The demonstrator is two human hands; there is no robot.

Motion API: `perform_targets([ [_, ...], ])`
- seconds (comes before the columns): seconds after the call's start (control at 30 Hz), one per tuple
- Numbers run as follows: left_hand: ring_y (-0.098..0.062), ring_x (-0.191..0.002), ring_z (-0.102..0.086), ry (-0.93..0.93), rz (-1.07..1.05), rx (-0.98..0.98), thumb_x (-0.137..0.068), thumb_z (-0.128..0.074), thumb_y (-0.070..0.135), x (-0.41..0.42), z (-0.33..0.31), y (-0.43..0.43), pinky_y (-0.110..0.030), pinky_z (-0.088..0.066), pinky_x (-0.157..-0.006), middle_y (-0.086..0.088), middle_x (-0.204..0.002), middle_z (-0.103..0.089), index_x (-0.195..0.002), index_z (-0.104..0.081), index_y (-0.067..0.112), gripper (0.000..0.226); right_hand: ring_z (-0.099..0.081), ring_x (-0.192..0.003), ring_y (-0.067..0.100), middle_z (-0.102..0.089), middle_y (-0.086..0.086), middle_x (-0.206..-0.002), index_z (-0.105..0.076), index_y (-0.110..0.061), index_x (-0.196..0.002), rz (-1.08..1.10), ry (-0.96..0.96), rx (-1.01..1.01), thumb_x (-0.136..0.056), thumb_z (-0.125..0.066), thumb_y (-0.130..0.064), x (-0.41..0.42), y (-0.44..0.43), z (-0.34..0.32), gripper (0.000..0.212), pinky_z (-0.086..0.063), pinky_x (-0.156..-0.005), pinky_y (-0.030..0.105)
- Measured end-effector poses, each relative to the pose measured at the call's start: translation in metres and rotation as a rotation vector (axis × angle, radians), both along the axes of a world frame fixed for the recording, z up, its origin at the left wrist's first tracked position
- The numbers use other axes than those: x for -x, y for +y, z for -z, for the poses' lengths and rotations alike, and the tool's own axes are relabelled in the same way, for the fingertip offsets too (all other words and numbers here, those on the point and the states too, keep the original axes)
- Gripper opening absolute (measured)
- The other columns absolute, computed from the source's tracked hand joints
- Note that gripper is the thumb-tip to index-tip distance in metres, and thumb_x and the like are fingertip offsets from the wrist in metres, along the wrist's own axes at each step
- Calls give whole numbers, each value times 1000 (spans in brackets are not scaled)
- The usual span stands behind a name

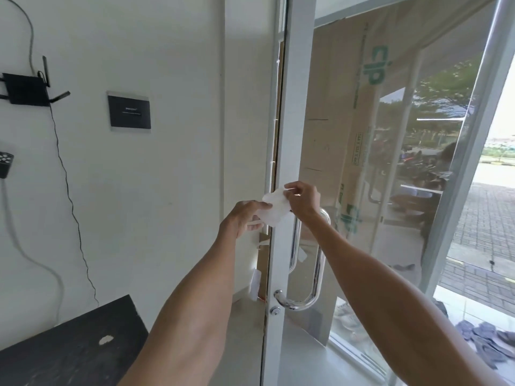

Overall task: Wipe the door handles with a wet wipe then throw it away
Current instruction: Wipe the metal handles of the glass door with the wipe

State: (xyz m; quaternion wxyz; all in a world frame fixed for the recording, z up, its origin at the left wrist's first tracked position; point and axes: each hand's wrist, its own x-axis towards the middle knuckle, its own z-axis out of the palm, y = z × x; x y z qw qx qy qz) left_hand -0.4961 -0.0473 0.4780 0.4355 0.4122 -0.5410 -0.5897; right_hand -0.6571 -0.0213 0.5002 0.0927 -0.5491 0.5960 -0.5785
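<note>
Both hands [245,218] (raised) on wipe [274,211]

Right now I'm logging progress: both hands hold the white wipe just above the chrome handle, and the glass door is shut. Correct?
Not quite. In the head view both hands hold the white wipe above the chrome handle, but the glass door is open.

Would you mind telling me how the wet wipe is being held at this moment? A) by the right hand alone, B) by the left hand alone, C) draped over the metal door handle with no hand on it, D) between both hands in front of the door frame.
D: the left hand and right hand both pinch the wet wipe, above the door handle.
</note>
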Motion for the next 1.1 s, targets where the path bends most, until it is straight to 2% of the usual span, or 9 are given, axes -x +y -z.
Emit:
perform_targets([
  [0.07,-26,-99,-65,32,-34,5,-77,-73,12,8,3,-1,-36,-55,-87,-12,-103,-68,-90,-65,10,16,-62,-71,18,-66,0,-77,-73,-14,-97,2,-12,4,-85,-65,-9,11,0,0,16,-61,-65,36],
  [0.13,-27,-93,-67,57,-58,19,-78,-71,6,19,4,-2,-35,-56,-83,-12,-96,-69,-81,-60,11,12,-59,-68,17,-65,5,-81,-72,-7,-101,-8,13,8,-86,-65,-6,26,1,-1,17,-54,-47,16],
  [0.2,-25,-83,-68,64,-57,37,-77,-71,1,26,5,-1,-35,-56,-81,-8,-85,-70,-78,-56,13,19,-57,-69,17,-64,9,-83,-71,-4,-103,-23,32,12,-86,-66,-5,35,1,-1,18,-41,-39,5],
  [0.37,-22,-82,-64,52,-72,70,-75,-64,-6,51,8,0,-36,-55,-81,-6,-83,-70,-99,-63,14,31,-61,-73,14,-68,3,-79,-73,-13,-100,-23,64,32,-82,-71,-11,58,-10,2,18,-54,-75,26],
  [0.5,-19,-81,-59,7,-23,25,-72,-63,-3,62,3,-1,-26,-49,-63,-4,-87,-68,-112,-66,20,46,-63,-70,13,-67,-3,-75,-73,-16,-98,-49,41,25,-80,-72,-11,68,-17,2,19,-57,-78,33],
  [0.63,-17,-88,-60,9,-30,50,-75,-69,9,73,-3,-11,-26,-46,-64,-5,-105,-66,-115,-63,28,45,-68,-74,18,-66,-7,-72,-72,-17,-99,-89,35,14,-80,-74,-12,74,-24,-1,21,-60,-71,44],
  [0.87,-20,-74,-67,-95,-235,162,-74,-77,8,85,8,-36,-24,-52,-58,-15,-95,-71,-111,-66,11,39,-70,-80,20,-75,9,-89,-72,-11,-104,-55,175,9,-81,-68,-6,77,-41,-1,24,-58,-77,33],
  [1.0,-16,-65,-66,-192,-390,177,-76,-77,10,89,18,-43,-23,-56,-59,-10,-86,-71,-97,-68,9,23,-69,-81,25,-74,13,-94,-72,-7,-101,34,307,-50,-84,-58,-1,77,-55,14,24,-46,-65,21],
  [1.1,-17,-59,-64,-233,-425,211,-77,-76,11,92,25,-49,-22,-55,-56,-10,-81,-70,-85,-66,12,12,-67,-84,32,-73,13,-95,-73,-7,-95,97,398,-54,-81,-52,3,75,-60,23,27,-42,-63,24],
])
